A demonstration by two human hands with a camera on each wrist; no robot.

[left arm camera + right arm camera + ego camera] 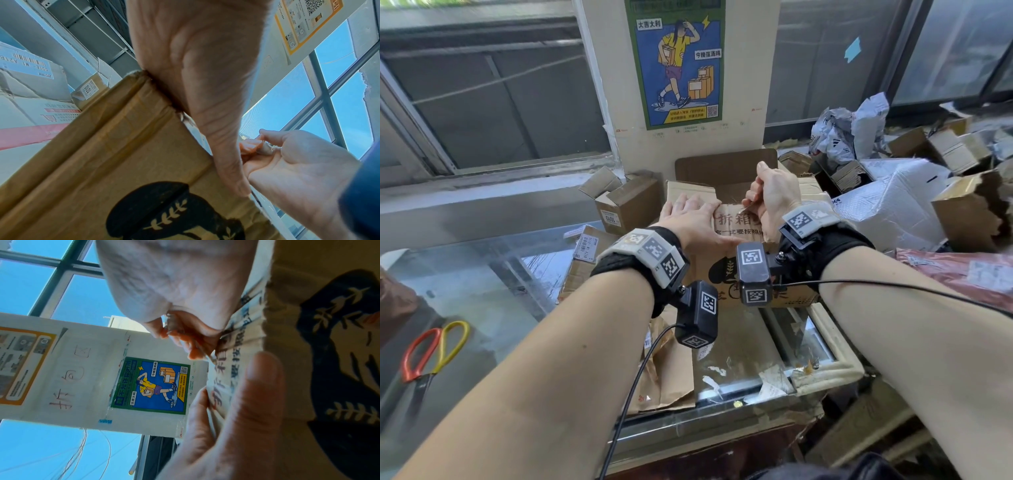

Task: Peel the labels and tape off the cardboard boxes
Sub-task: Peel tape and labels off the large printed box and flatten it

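A brown cardboard box with black print stands on the glass counter, its top flaps up. My left hand holds the box's printed top flap, thumb on the printed face and fingers behind it. The left palm bears on the flap's torn top edge. My right hand pinches a thin strip of clear tape at the flap's upper edge. The same pinch on the tape shows beside the left thumb, and the tape glints between the right fingertips.
Red and yellow scissors lie at the left on the glass counter. Small labelled boxes sit behind left. Flattened cardboard lies near me. Bags and bubble mailers and torn boxes crowd the right.
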